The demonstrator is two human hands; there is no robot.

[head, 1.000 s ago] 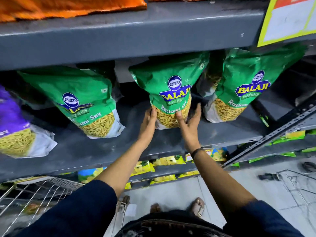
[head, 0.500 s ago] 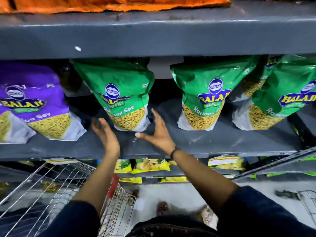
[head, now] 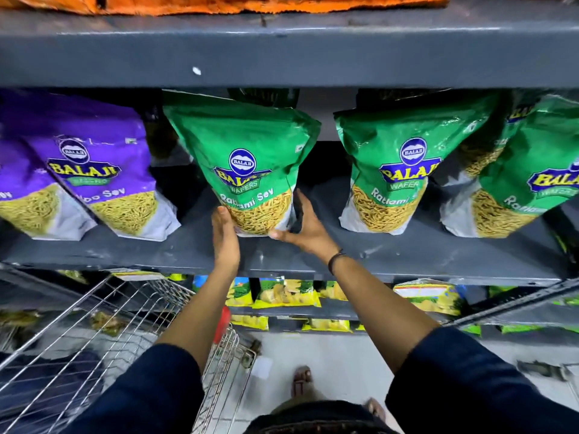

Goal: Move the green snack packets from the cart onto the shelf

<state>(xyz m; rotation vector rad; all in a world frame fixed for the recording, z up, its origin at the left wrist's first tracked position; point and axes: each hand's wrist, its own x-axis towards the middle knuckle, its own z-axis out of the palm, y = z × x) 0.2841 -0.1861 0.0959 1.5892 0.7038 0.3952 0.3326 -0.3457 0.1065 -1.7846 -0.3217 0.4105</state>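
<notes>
Three green Ratlami Sev snack packets stand in a row on the grey shelf (head: 407, 255). My two hands clasp the base of the leftmost green packet (head: 247, 142). My left hand (head: 224, 236) presses flat against its lower left side. My right hand (head: 305, 228) cups its lower right corner, thumb under the front edge. The middle green packet (head: 404, 145) and the right green packet (head: 539, 170) stand untouched to the right. More green packets show dimly behind them. The wire cart (head: 94, 333) is at the lower left; I cannot make out what lies in it.
Purple snack packets (head: 103, 145) stand on the same shelf just left of the held packet. An upper shelf board (head: 282, 51) hangs close above the packet tops. Yellow packets (head: 282, 292) fill a lower shelf. My feet are on the floor by the cart.
My hands let go of the middle green packet, moved left with fingers apart, and now close on the base of the leftmost green packet. The view swung left too.
</notes>
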